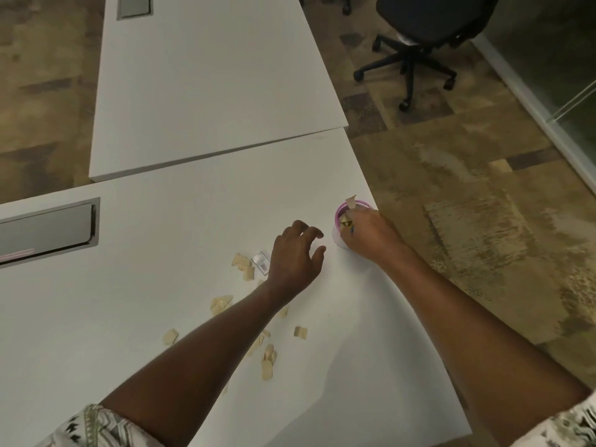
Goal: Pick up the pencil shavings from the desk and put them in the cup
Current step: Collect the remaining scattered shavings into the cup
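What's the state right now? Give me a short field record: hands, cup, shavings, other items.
right hand: at the cup's rim, pinching shavings over its mouth
left hand: open, fingers spread, above the desk, holding nothing
cup: upright, pink rim, near the desk's right edge
loose shavings: many scattered on the desk, around the left forearm
sharpener: small, silver, beside left hand

Two bare hands, left (295, 253) and right (367, 233); one pink-rimmed round cup (342, 217); one small silvery metal sharpener (262, 261); roughly a dozen pale tan wooden shavings (267, 359); two white rectangular desks (206, 75); one black wheeled office chair (419, 33).
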Available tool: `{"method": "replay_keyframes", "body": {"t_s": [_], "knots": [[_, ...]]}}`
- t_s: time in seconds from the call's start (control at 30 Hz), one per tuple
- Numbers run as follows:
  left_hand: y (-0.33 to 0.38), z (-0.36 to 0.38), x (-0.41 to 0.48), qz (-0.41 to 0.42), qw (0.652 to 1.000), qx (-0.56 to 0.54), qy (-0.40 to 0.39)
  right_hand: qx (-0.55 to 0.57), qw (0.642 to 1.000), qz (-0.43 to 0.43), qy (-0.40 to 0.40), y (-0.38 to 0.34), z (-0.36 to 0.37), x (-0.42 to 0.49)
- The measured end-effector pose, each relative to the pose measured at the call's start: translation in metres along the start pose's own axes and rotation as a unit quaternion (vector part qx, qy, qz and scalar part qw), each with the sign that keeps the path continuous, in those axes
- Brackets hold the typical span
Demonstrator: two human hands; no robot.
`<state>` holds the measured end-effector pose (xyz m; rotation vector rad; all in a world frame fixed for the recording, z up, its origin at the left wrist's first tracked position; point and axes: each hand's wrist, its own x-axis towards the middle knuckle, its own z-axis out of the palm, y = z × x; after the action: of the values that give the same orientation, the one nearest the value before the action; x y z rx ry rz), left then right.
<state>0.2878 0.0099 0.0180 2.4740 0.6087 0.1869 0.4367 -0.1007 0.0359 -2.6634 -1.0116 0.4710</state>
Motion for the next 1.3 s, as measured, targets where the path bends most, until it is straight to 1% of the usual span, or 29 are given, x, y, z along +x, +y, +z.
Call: {"method": "replay_keyframes", "body": {"t_s": [0.1, 0.3, 0.37, 0.47, 0.5, 0.57, 0.63, 0.73, 0.8, 0.87, 0.93, 1.03, 1.17, 1.23, 1.3], "knots": [[-0.014, -0.004, -0.019, -0.016, 1.000, 0.008, 0.001, -0.016, 0.998, 0.016, -0.053, 0.000, 0.014, 0.000], [-0.042, -0.015, -0.058, -0.059, 0.998, 0.026, -0.007, -0.048, 0.994, 0.032, -0.092, 0.000, 0.021, 0.006], [-0.052, -0.018, -0.071, -0.068, 0.997, 0.028, -0.008, -0.036, 0.996, 0.041, -0.064, -0.005, 0.015, 0.007], [-0.068, -0.024, -0.090, -0.091, 0.995, 0.029, -0.013, -0.003, 0.997, 0.034, 0.066, -0.019, 0.003, -0.001], [-0.074, -0.027, -0.097, -0.101, 0.994, 0.031, -0.017, 0.005, 0.995, 0.020, 0.097, -0.025, 0.002, -0.008], [-0.084, -0.032, -0.111, -0.119, 0.992, 0.035, -0.021, 0.031, 0.993, -0.015, 0.111, -0.042, 0.007, -0.029], [-0.096, -0.036, -0.125, -0.136, 0.989, 0.049, -0.020, 0.068, 0.995, -0.023, 0.072, -0.061, 0.025, -0.052], [-0.116, -0.038, -0.146, -0.171, 0.983, 0.069, -0.024, 0.065, 0.996, -0.017, -0.054, -0.086, 0.064, -0.076], [-0.127, -0.036, -0.159, -0.202, 0.976, 0.073, -0.031, 0.061, 0.992, -0.025, -0.106, -0.101, 0.089, -0.083], [-0.136, -0.032, -0.170, -0.227, 0.970, 0.072, -0.045, 0.058, 0.989, -0.048, -0.130, -0.116, 0.108, -0.082], [-0.140, -0.025, -0.178, -0.231, 0.968, 0.076, -0.067, 0.042, 0.984, -0.078, -0.153, -0.129, 0.121, -0.074], [-0.141, -0.016, -0.183, -0.209, 0.970, 0.085, -0.090, -0.038, 0.973, -0.143, -0.178, -0.145, 0.131, -0.054], [-0.137, -0.006, -0.180, -0.186, 0.969, 0.109, -0.123, -0.165, 0.939, -0.209, -0.219, -0.162, 0.135, -0.027], [-0.134, -0.004, -0.177, -0.173, 0.968, 0.123, -0.133, -0.204, 0.920, -0.230, -0.244, -0.164, 0.136, -0.020], [-0.132, -0.003, -0.175, -0.157, 0.969, 0.133, -0.138, -0.231, 0.903, -0.264, -0.247, -0.162, 0.136, -0.021]]}}
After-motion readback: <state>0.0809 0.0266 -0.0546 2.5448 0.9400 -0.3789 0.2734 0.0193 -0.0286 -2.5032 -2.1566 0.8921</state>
